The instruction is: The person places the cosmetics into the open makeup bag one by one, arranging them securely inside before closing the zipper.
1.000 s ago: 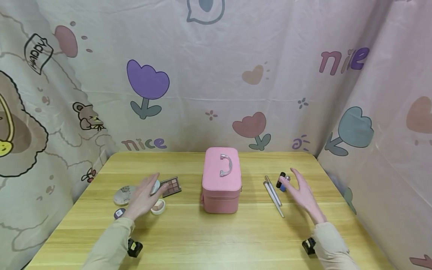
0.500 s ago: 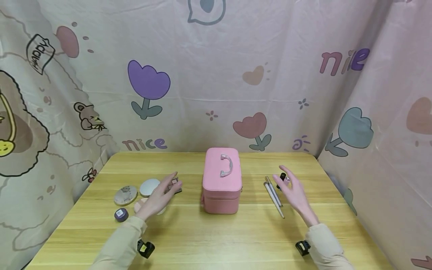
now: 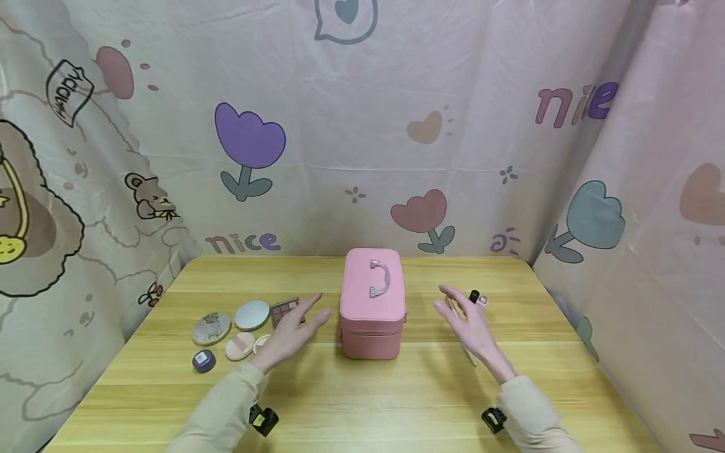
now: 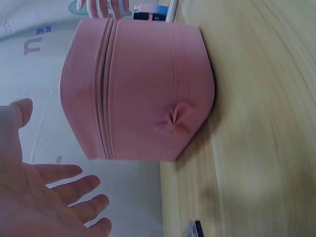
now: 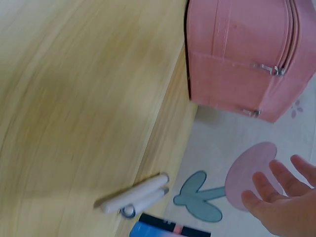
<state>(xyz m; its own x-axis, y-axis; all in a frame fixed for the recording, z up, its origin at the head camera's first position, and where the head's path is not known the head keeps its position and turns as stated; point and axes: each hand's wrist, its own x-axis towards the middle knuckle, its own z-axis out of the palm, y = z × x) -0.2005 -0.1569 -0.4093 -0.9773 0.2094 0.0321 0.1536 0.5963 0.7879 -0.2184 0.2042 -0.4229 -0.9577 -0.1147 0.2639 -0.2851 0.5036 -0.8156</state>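
Note:
A pink vanity case with a silver handle on its lid stands in the middle of the table. Its lid is down. The left wrist view shows a bow on one side; the right wrist view shows zipper pulls. My left hand hovers left of the case, fingers spread, holding nothing and overlapping the eyeshadow palette. On the right, my right hand is apart from the case with its fingers extended, partly hiding the brushes.
On the left lie a round patterned compact, a white round disc, a powder puff and a small dark jar. Small bottles stand beyond my right hand. A printed curtain hangs behind the table.
Both hands have moved inward toward the pink case, the left one rightward and the right one leftward. The items on the left have come into fuller view; the case has stayed in place.

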